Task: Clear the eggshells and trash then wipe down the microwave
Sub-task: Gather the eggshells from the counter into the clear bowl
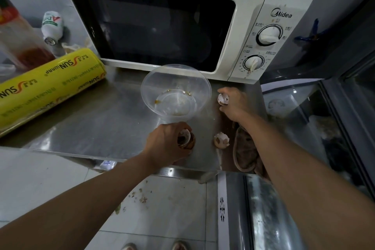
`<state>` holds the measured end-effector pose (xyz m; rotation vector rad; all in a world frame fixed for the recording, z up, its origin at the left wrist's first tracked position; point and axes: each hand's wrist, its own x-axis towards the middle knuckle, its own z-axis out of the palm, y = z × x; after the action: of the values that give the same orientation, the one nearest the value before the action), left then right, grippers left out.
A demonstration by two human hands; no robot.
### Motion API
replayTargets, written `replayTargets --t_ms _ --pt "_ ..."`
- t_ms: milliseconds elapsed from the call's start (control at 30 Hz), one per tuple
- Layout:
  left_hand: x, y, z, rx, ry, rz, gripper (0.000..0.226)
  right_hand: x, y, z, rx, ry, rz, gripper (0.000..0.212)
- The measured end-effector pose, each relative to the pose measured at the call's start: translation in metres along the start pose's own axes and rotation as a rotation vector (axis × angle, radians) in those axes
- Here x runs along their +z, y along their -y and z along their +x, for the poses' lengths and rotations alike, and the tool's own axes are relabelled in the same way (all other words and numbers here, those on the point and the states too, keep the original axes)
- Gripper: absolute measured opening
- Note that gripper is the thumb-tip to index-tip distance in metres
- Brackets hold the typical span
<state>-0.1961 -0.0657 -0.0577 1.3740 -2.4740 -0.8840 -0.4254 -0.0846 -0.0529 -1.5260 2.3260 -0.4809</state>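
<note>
**Both hands gripping eggshells at the counter edge**

Nearest the camera, the tiled floor point(166, 205) is showing scattered crumbs and stains below the steel counter point(97, 128).

At the counter's front edge, the left hand point(166, 144) is closing its fingers around an eggshell half point(185, 135), and a brownish shell or cup is sitting just under it, touching the counter; which of the two cannot be told. Just to the right, a loose broken eggshell point(221, 140) is lying on the steel, apart from both hands. Beside that, a crumpled brown rag point(244, 152) is lying under the right forearm at the counter's right edge.

Further in, the right hand point(235, 103) is pinching another eggshell piece point(223, 99), fingers folded tightly on it, just right of a clear plastic bowl point(176, 91). The bowl is tilting its mouth toward the camera, its near rim resting close to the left hand; inside, it is holding only smears of yolk and a few shell specks.

To the far left, a yellow roll of cling wrap point(50, 85) is lying on its side, with a small white bottle point(52, 24) behind it.

At the back, the white microwave point(282, 16) is standing with its door shut, and orange-brown splatters are dotting its top and front panel.
</note>
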Motion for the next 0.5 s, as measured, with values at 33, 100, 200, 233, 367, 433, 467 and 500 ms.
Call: replayTargets --t_ms 33,100,200,233,367,433,467,500 --pt "0.0 0.0 0.0 -0.003 0.003 0.004 0.051 0.002 0.0 0.0 -0.006 -0.037 -0.004 0.05" --pt "0.0 0.001 0.0 -0.005 0.009 0.001 0.051 0.001 -0.001 -0.002 -0.012 -0.087 0.009 0.04" --pt "0.0 0.0 0.0 -0.009 0.019 -0.009 0.052 -0.008 -0.005 -0.014 0.006 -0.111 0.055 0.036" --pt "-0.001 -0.001 0.0 -0.014 0.018 -0.005 0.052 -0.013 -0.006 -0.02 0.0 -0.122 0.07 0.034" --pt "-0.003 -0.004 -0.001 -0.027 0.026 0.007 0.052 -0.031 -0.004 -0.051 -0.057 -0.154 0.103 0.022" --pt "-0.004 -0.005 -0.002 -0.031 0.035 0.006 0.052 -0.035 -0.001 -0.066 -0.056 -0.159 0.093 0.024" --pt "-0.005 -0.006 -0.002 -0.033 0.038 0.003 0.052 -0.036 0.0 -0.073 -0.051 -0.158 0.09 0.028" --pt "-0.005 -0.007 -0.002 -0.032 0.041 -0.002 0.052 -0.037 0.002 -0.08 -0.049 -0.15 0.091 0.031"
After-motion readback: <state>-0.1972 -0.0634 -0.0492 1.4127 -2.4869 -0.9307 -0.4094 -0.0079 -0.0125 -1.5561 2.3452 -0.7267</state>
